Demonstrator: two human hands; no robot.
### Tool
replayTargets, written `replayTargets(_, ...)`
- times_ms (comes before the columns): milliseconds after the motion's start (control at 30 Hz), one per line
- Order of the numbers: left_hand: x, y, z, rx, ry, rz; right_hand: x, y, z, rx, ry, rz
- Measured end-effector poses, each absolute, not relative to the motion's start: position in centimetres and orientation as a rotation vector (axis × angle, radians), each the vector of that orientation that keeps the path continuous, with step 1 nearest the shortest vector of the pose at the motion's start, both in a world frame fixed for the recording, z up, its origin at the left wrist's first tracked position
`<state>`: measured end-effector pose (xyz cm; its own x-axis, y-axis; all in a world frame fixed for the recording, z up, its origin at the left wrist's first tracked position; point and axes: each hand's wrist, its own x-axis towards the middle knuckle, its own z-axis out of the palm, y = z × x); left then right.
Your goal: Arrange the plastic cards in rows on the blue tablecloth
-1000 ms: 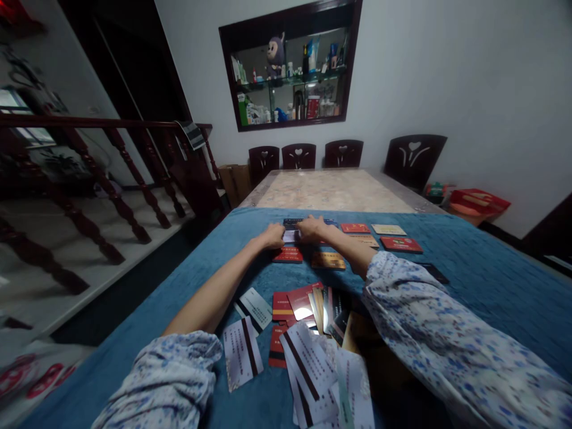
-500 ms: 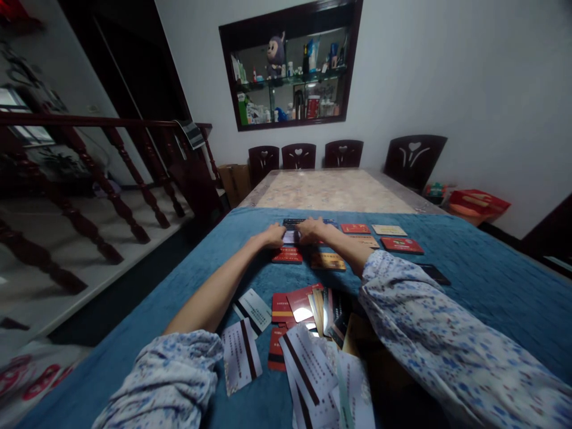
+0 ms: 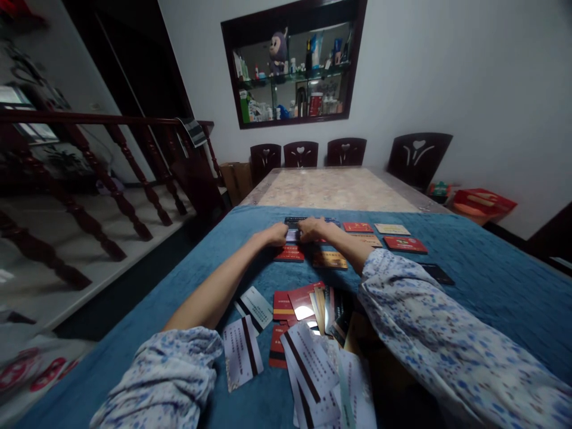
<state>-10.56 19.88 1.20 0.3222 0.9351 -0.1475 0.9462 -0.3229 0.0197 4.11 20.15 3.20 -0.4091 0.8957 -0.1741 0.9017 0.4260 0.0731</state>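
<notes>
At the far part of the blue cloth, a pale card lies between my two hands. My left hand, closed, presses its fingertips to the card's left edge. From the other side my right hand closes on the right edge, its wrist bent over neighbouring cards. Just beyond is a dark card. Nearer me sit a red card and a gold card. Whether more cards lie under the pale one is hidden.
A loose pile of cards, with white cards and red cards, spreads between my forearms. To the right are a red stack, a cream card and a black card. Chairs stand beyond the table.
My left hand's fingers have drawn in more tightly at the pale card's edge. The right hand stays nearly in place, and the view has shifted slightly.
</notes>
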Motion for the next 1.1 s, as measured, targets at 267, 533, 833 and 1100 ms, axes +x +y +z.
replayTargets(267,-10.1,19.8,1.2,2.462,1.779,-0.222,3.8,19.7,3.3,1.622,2.445,-0.076)
replayTargets(533,-10.2,19.6,0.6,2.480,1.831,-0.172,3.4,19.3,3.2,1.591,2.461,-0.045)
replayTargets(833,-11.0,19.8,1.1,2.462,1.749,-0.062,3.5,19.5,3.1,1.622,2.444,-0.025)
replayTargets(1100,-12.2,20.2,0.5,2.459,1.715,0.098,3.8,20.0,3.0,1.577,2.493,0.020)
